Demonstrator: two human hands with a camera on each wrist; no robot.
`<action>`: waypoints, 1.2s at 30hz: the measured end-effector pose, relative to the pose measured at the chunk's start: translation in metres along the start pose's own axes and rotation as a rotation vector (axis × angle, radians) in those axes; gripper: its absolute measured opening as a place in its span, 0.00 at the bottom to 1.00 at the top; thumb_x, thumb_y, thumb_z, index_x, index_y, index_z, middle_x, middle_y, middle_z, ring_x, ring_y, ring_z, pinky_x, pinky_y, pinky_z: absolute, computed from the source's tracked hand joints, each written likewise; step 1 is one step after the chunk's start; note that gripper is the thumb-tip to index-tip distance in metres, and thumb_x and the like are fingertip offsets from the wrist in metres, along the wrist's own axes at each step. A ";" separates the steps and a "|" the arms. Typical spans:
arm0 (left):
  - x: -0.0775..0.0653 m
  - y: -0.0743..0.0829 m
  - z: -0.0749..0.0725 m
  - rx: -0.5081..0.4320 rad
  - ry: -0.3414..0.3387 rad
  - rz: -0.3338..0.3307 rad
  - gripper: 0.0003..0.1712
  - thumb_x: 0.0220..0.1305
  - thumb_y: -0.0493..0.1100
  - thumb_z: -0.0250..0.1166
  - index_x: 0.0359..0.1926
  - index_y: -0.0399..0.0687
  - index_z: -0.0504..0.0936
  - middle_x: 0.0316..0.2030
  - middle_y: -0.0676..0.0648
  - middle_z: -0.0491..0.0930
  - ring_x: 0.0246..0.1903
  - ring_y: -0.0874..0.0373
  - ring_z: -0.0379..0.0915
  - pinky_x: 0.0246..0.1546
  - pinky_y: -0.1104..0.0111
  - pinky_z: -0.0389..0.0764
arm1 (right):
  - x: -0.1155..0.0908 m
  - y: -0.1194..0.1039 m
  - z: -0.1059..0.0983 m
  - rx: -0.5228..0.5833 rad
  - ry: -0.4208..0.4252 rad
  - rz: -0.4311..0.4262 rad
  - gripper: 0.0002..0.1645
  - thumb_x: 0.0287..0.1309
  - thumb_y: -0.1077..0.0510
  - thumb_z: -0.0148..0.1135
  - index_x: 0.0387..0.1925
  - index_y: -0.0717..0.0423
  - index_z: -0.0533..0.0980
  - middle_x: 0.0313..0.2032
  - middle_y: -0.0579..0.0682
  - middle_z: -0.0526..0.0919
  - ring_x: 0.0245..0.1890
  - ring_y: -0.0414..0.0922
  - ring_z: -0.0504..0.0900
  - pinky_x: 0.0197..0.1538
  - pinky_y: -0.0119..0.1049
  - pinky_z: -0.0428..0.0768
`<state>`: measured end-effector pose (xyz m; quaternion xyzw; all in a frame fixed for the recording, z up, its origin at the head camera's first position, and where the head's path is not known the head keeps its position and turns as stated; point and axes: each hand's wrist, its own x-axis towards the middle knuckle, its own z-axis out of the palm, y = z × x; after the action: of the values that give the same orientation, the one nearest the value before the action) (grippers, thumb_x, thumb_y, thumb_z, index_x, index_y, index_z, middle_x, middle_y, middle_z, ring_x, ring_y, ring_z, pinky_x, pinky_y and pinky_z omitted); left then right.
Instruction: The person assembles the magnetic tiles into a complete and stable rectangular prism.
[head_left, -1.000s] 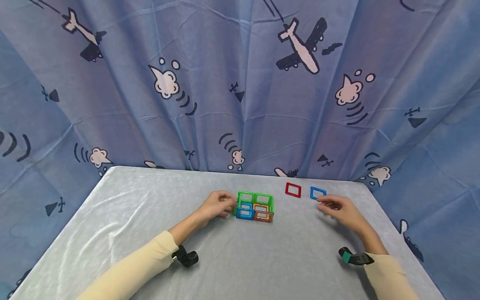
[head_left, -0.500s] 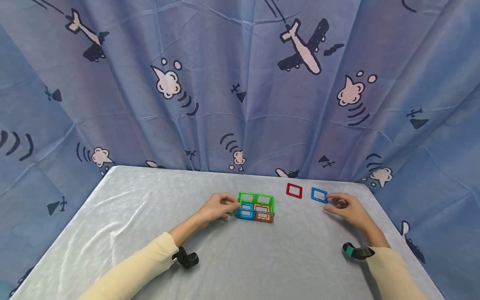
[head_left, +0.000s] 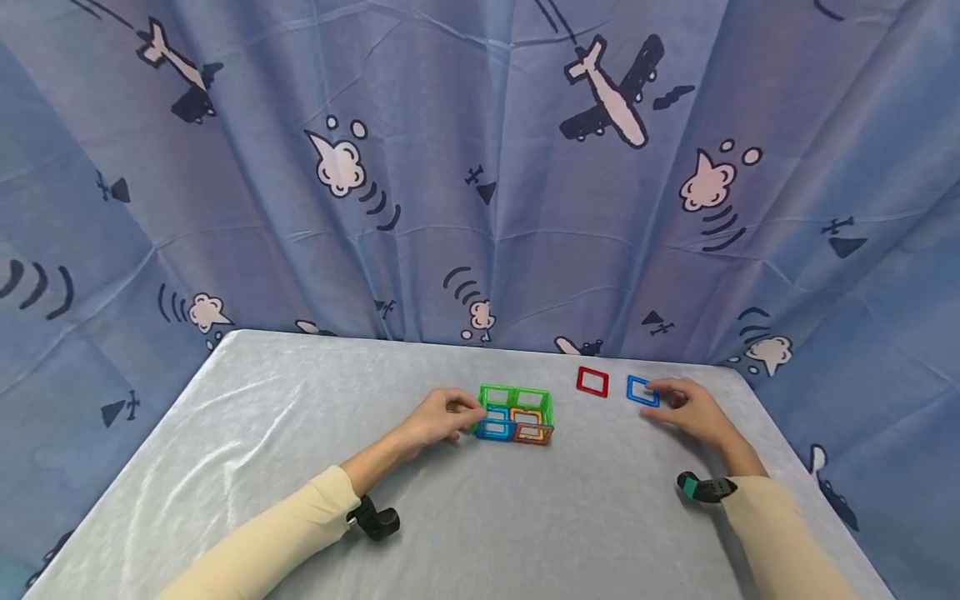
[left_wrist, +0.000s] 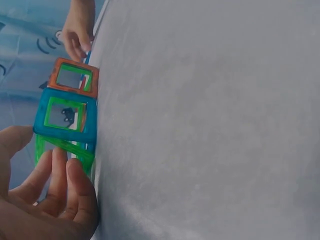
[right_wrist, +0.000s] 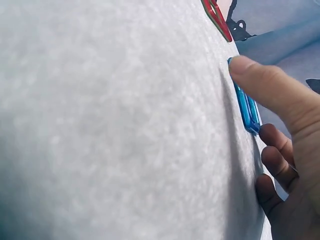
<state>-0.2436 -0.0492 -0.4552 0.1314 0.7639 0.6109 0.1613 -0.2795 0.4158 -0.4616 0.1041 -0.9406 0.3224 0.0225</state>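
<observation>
A low box of see-through magnetic tiles stands mid-table, open at the top, with green tiles at the back and right. Blue and orange tiles form its front. At its left end my left hand holds the side, thumb at the blue tile's upper corner and fingers by a green tile. Further right, my right hand pinches a loose blue magnetic tile by opposite edges, thumb on one end and forefinger at the other. This tile is low at the table surface.
A red magnetic tile lies flat near the back edge, between the box and the loose blue tile. Behind the grey cloth-covered table hangs a blue curtain with airplane prints. Each wrist wears a dark camera band.
My right hand drew slightly off the loose blue tile, then came back with thumb and forefinger around it. My left hand stays at the box's left end. The head view shifted slightly.
</observation>
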 end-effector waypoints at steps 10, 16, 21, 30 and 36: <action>-0.002 0.001 0.003 0.010 -0.003 0.002 0.15 0.70 0.46 0.68 0.48 0.38 0.85 0.37 0.45 0.83 0.37 0.47 0.80 0.34 0.61 0.82 | 0.005 0.000 -0.002 -0.013 -0.007 -0.030 0.14 0.61 0.60 0.73 0.46 0.65 0.85 0.41 0.57 0.82 0.38 0.50 0.75 0.40 0.39 0.75; -0.003 0.003 0.002 0.022 -0.017 0.002 0.15 0.71 0.47 0.67 0.48 0.39 0.85 0.37 0.46 0.82 0.38 0.48 0.79 0.34 0.61 0.82 | 0.005 0.003 -0.001 -0.016 0.023 -0.071 0.06 0.60 0.65 0.72 0.40 0.64 0.86 0.33 0.51 0.81 0.31 0.44 0.74 0.33 0.32 0.74; -0.003 0.003 0.002 0.038 -0.023 0.002 0.17 0.72 0.48 0.66 0.50 0.39 0.86 0.38 0.48 0.83 0.39 0.50 0.78 0.34 0.62 0.81 | 0.003 0.004 0.002 -0.014 0.040 -0.082 0.05 0.61 0.65 0.71 0.38 0.64 0.86 0.30 0.49 0.80 0.30 0.42 0.73 0.32 0.31 0.73; 0.000 0.001 0.003 0.048 -0.032 0.000 0.18 0.72 0.49 0.65 0.50 0.38 0.86 0.37 0.48 0.83 0.37 0.51 0.77 0.31 0.64 0.79 | -0.006 -0.005 0.001 -0.026 0.030 -0.055 0.06 0.62 0.65 0.71 0.39 0.64 0.86 0.32 0.50 0.80 0.32 0.44 0.74 0.34 0.31 0.74; 0.003 0.001 0.005 0.042 -0.012 -0.010 0.18 0.71 0.50 0.66 0.48 0.38 0.86 0.35 0.48 0.83 0.35 0.52 0.76 0.28 0.66 0.76 | -0.012 -0.021 0.005 0.035 0.027 -0.119 0.05 0.61 0.64 0.72 0.39 0.61 0.86 0.33 0.49 0.81 0.33 0.42 0.76 0.37 0.31 0.78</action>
<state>-0.2447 -0.0433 -0.4552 0.1344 0.7763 0.5930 0.1661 -0.2633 0.3982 -0.4540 0.1559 -0.9266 0.3380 0.0524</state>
